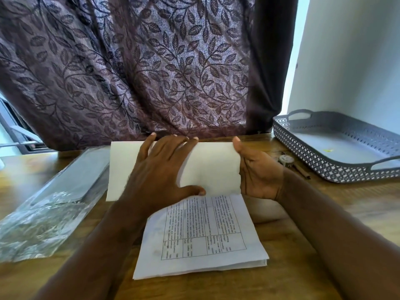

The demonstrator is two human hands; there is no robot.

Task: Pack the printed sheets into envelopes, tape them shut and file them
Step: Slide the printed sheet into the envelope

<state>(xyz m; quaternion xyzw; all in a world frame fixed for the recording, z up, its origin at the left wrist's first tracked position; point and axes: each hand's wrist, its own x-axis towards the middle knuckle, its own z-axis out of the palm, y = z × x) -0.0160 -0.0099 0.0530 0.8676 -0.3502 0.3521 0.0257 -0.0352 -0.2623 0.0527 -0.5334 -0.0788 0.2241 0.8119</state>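
Left hand (160, 169): flat, pressing envelope (212, 165).
Right hand (257, 169): grips envelope's 3 o'clock edge.
Sheets (205, 234): on counter (303, 256), at envelope's 6 o'clock.
Risk: skewed sheets could snag and crumple going in.

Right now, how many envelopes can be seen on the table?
1: the white envelope lies under the flat left hand, and the right hand holds its right end. The plastic pack at left may hide more.

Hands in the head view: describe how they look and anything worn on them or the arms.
The left hand and right hand are bare: no gloves, rings, watch or bracelets show. No sleeve reaches into view on either side. Fingernails look short.
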